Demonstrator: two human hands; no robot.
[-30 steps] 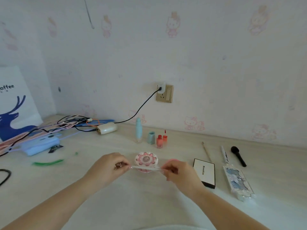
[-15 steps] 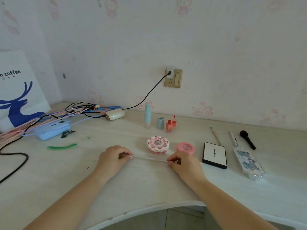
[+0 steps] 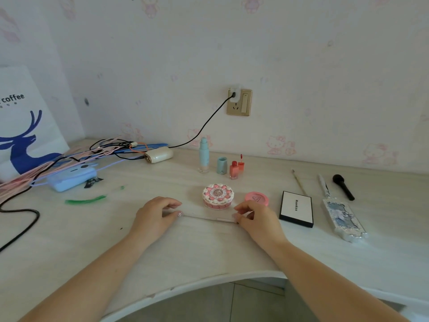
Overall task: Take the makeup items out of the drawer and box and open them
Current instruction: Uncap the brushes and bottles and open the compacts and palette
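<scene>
The slim pen-like stick [image 3: 209,218] you held raised a second ago now lies on the tabletop [image 3: 209,252], at 6 o'clock of the cake-shaped compact [image 3: 217,196]. Your left hand [image 3: 156,216] and right hand [image 3: 254,218] pinch its ends; uncapping looks close.

So all you really see of the person is two bare forearms coming in from the bottom corners, no sleeves anywhere in view, no watch, no bracelet, nothing on the wrists. Both hands are bare too, no gloves. The left hand [image 3: 155,216] has a thumbnail that looks painted or decorated in something pale and sparkly, a bit too small to say more. The right hand [image 3: 256,219] shows a light, glossy-looking nail. Can't make out any rings.
</scene>
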